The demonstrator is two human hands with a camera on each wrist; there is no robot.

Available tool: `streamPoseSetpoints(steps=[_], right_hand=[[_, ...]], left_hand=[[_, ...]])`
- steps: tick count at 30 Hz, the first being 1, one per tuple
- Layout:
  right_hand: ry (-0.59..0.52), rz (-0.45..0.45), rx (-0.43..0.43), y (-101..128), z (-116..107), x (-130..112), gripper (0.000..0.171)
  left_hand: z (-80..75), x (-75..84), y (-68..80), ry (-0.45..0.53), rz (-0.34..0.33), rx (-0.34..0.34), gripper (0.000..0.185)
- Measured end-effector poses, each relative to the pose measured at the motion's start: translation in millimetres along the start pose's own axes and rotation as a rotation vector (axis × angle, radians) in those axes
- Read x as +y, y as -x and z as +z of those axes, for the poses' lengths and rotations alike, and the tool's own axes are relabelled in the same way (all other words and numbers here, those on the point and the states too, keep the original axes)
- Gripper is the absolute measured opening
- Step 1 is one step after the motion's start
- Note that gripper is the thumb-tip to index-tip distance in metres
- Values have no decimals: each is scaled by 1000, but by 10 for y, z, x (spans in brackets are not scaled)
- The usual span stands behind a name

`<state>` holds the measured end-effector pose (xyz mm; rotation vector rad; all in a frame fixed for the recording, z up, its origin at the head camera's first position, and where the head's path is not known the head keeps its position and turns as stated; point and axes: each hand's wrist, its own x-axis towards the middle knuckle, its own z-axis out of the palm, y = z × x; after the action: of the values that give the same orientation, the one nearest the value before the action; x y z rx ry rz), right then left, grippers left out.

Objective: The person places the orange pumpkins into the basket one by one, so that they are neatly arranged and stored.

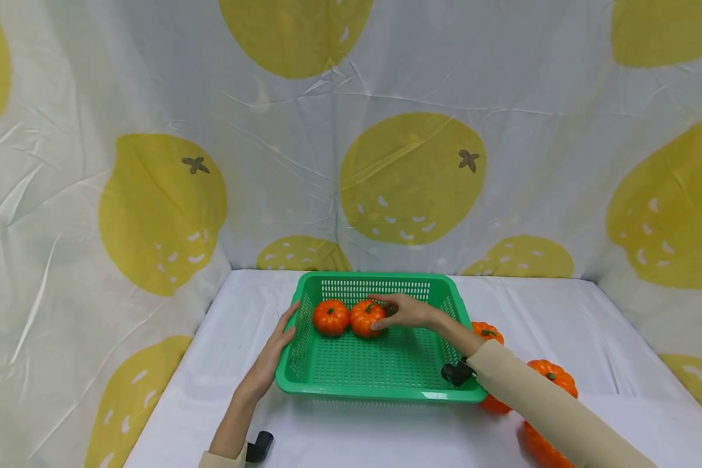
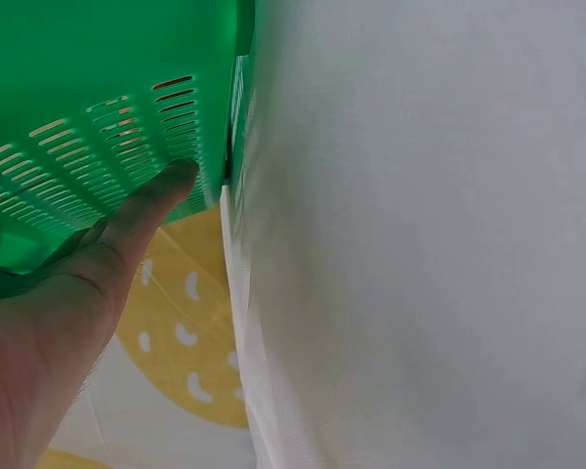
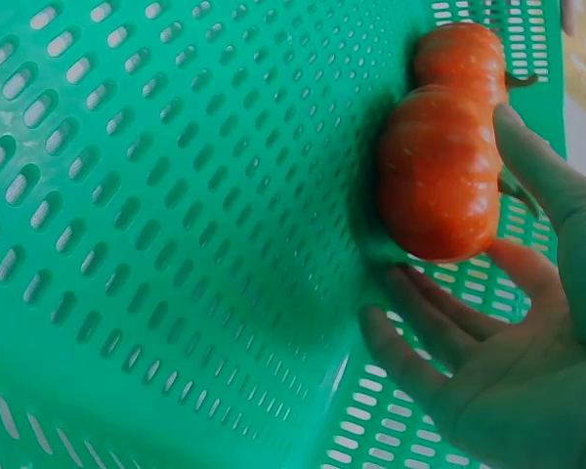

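Two small orange pumpkins sit side by side at the far end of the green basket (image 1: 374,374), whose near half lies bare, and I count three more on the white table (image 1: 222,383) just outside its right wall. My right hand (image 1: 406,312) curls loosely over the right-hand pumpkin (image 1: 364,317), beside the left-hand pumpkin (image 1: 330,317), while my left hand (image 1: 275,354) lies flat, fingers straight, against the basket's left wall

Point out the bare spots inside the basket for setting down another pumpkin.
The green basket floor is bare across its front half, from the two pumpkins to the near rim. The back is crowded: both pumpkins sit there, with the right hand on one.
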<state>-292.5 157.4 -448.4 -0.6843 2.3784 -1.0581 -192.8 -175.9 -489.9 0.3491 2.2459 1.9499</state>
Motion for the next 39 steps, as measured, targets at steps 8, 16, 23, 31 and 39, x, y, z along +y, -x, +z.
streamPoseSetpoints(steps=[8, 16, 23, 31, 39], right_hand=[[-37, 0, -21, 88, -36, -40, 81], [-26, 21, 29, 307, -205, -230, 86], [17, -1, 74, 558, -374, -337, 85], [-2, -13, 116, 851, -536, -279, 82], [34, -40, 191, 1269, -729, -150, 75]], left_hand=[[-10, 8, 0, -14, -4, 4, 53], [-10, -5, 10, -2, -4, -5, 53], [-34, -16, 20, 7, 3, 2, 53], [-39, -8, 17, 16, 4, 4, 54], [-1, 5, 0, 16, -11, -8, 53]])
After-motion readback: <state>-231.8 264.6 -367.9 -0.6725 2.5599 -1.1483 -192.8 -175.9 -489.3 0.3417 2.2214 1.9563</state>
